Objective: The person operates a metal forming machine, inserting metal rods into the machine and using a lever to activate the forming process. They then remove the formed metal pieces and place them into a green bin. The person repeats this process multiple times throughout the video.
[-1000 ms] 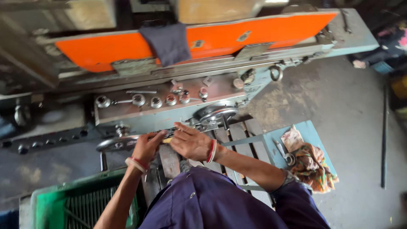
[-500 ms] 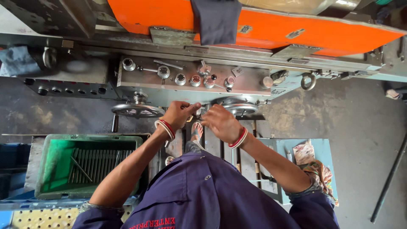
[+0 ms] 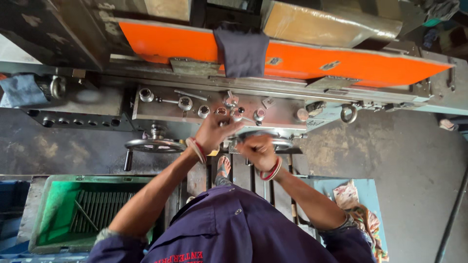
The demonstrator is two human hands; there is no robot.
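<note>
Handwheels on the front of the big grey metal machine (image 3: 97, 102) are where we're at rn. Going big to small: the machine runs across the whole top of the view, w/ a long orange sheet-metal guard (image 3: 341, 61) along it and a dark grey cloth (image 3: 242, 51) draped over the guard's edge. Below the guard sits the grey control panel (image 3: 282, 113) w/ a row of round silver knobs and short levers.

Bottom left there's a green plastic crate (image 3: 53, 204) holding thin metal rods, and off to the right a crumpled patterned rag (image 3: 353, 202) on a pale blue surface. A sandalled foot (image 3: 223, 168) shows between our arms, on the slatted floor platform.

The left round silver handwheel (image 3: 155, 144) hangs under the panel, untouched, just beside our left wrist. The right round silver handwheel (image 3: 280, 142) is mostly covered by our right hand (image 3: 257, 150), which is clenched over its rim. Our left hand (image 3: 218, 131) is up at the panel, fingers curled around one of the small silver knobs (image 3: 233, 114); can't tell how firmly it's gripped bc the fingers hide it.

Progress-wise, imo we're mid-adjustment: both hands are on controls, no workpiece visible from up here, so how much is left we can't judge.
</note>
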